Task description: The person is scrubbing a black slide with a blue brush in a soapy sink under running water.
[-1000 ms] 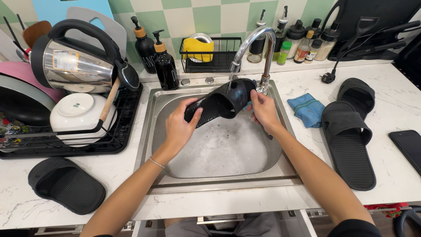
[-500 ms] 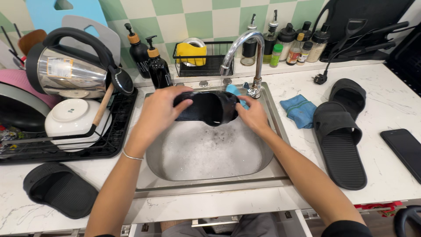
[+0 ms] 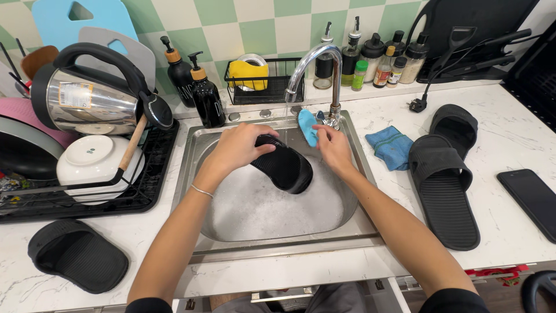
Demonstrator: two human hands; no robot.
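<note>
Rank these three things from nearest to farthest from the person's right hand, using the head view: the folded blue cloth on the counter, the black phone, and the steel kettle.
Measured from the right hand:
1. Folded blue cloth, on the counter just right of the sink.
2. Black phone, far right near the counter edge.
3. Steel kettle, far left on the dish rack, across the sink.

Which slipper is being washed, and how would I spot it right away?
Find the steel sink full of suds in the middle of the white counter. Over the foam, below the curved tap, the left hand holds a black slipper. It is the only one in the sink; the other black slippers lie on the counter.
</note>
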